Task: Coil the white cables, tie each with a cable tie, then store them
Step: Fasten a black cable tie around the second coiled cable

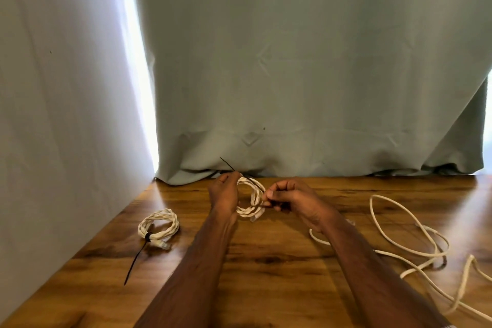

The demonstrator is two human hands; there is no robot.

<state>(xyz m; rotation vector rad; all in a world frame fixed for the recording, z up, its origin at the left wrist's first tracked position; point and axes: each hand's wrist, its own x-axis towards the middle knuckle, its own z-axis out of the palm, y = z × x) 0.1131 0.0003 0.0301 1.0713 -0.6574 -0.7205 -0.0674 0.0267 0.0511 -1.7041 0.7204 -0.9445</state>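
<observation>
A small coil of white cable (pixel 251 198) is held up above the wooden table between both hands. My left hand (pixel 223 193) grips the coil's left side and pinches a thin black cable tie (pixel 229 164) whose tail sticks up and left. At the coil's right side my right hand (pixel 291 198) is closed on the tie's other end. A second white coil (pixel 159 226) lies on the table at the left, bound by a black tie with its long tail pointing toward me. Loose uncoiled white cable (pixel 415 247) sprawls on the right.
The wooden table (pixel 266 261) runs to a grey-green curtain (pixel 306 74) at the back. A white wall (pixel 61 114) closes off the left side, with a bright gap between wall and curtain.
</observation>
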